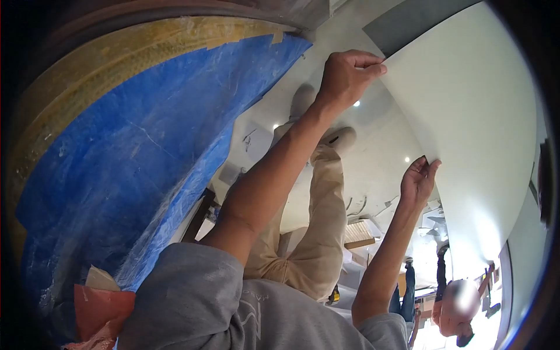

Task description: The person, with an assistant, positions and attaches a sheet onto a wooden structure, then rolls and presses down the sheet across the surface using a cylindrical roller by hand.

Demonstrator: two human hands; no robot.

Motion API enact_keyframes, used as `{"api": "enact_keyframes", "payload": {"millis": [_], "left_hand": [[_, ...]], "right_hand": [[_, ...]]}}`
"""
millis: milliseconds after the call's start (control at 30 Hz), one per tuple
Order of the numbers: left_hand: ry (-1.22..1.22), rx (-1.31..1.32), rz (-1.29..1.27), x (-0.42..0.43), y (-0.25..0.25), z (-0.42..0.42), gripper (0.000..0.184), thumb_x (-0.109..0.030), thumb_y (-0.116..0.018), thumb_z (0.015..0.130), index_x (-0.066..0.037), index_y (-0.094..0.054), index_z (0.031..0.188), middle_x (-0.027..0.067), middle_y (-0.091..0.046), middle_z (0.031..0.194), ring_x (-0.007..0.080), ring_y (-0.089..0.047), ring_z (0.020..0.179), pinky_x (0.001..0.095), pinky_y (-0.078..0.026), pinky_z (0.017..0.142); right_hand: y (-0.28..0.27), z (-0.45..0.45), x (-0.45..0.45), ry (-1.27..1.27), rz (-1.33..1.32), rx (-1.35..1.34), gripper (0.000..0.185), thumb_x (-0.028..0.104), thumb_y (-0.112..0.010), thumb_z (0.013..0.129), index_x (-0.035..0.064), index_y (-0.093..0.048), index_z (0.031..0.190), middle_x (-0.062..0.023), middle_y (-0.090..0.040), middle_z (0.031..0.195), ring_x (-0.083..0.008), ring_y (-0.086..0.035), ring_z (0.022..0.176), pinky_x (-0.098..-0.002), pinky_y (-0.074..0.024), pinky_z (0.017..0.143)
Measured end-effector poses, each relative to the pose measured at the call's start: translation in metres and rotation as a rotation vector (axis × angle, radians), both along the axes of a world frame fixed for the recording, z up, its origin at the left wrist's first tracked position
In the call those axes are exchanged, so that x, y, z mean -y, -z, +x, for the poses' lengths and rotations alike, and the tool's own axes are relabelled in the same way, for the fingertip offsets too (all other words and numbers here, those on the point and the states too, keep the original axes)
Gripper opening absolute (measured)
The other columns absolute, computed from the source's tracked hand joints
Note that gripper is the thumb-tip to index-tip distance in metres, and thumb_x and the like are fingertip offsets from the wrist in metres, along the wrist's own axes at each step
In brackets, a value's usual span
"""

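Observation:
A large, smooth, pale sheet (478, 105) curves down the right side of the head view. My left hand (350, 79) reaches across to its upper left corner, thumb and fingers pinched closed on the edge. Lower along that same edge, my right hand (419, 182) is closed with thumb and fingertips together at the sheet's border. Part of its grip is hidden by the fingers. Beyond the corner, a dark grey surface (408, 26) borders the sheet.
At left, blue plastic sheeting (146, 128) is bordered by a tan curved rim (105, 67). Orange material (102, 312) lies lower left. My shoes stand on the pale floor (385, 137), with scraps around. Another person (458, 306) stands behind at lower right, and other legs (408, 286) show nearby.

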State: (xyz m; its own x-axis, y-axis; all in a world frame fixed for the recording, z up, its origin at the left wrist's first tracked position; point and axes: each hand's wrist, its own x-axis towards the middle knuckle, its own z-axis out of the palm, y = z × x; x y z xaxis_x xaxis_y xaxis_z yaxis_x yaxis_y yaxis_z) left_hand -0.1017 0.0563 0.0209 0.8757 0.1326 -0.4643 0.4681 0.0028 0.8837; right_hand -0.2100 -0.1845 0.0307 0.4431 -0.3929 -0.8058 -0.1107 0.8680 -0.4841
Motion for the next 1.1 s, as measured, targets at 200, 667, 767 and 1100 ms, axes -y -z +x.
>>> {"api": "enact_keyframes", "payload": {"millis": [200,667,767,1100], "left_hand": [[-0.042,-0.102,0.042,0.002,-0.009,0.003,0.022,-0.015,-0.069,0.073,0.000,-0.066,0.088,0.0071,-0.065,0.077,0.0097,-0.058,0.069,0.0212,-0.046,0.063],[-0.139,-0.183,-0.227,0.013,-0.001,0.012,0.024,-0.014,-0.069,0.070,-0.001,-0.063,0.089,0.0028,-0.062,0.081,0.0087,-0.054,0.075,0.0228,-0.040,0.066],[-0.167,-0.244,-0.297,0.017,-0.002,0.010,0.025,-0.013,-0.069,0.071,-0.002,-0.061,0.092,0.0019,-0.061,0.083,0.0084,-0.053,0.078,0.0228,-0.038,0.067],[-0.089,-0.196,-0.156,0.006,0.002,0.021,0.022,-0.013,-0.069,0.071,0.001,-0.061,0.086,0.0037,-0.061,0.078,0.0101,-0.055,0.067,0.0225,-0.043,0.060]], "right_hand": [[-0.008,0.003,-0.009,-0.030,-0.082,-0.089,0.024,0.018,-0.063,0.080,0.0001,-0.056,0.094,-0.0085,-0.061,0.089,-0.0164,-0.059,0.080,-0.0239,-0.0519,0.070],[-0.006,0.003,-0.011,-0.074,-0.162,-0.128,0.023,0.020,-0.062,0.081,0.0010,-0.057,0.092,-0.0072,-0.061,0.084,-0.0151,-0.058,0.078,-0.0225,-0.0511,0.070],[-0.009,0.005,-0.014,-0.069,-0.159,-0.134,0.021,0.020,-0.061,0.082,0.0007,-0.057,0.090,-0.0072,-0.060,0.083,-0.0145,-0.057,0.076,-0.0222,-0.0513,0.070],[-0.006,0.010,-0.029,-0.021,-0.206,-0.143,0.019,0.020,-0.065,0.080,0.0055,-0.053,0.078,-0.0066,-0.061,0.079,-0.0148,-0.059,0.070,-0.0258,-0.0495,0.066]]}}
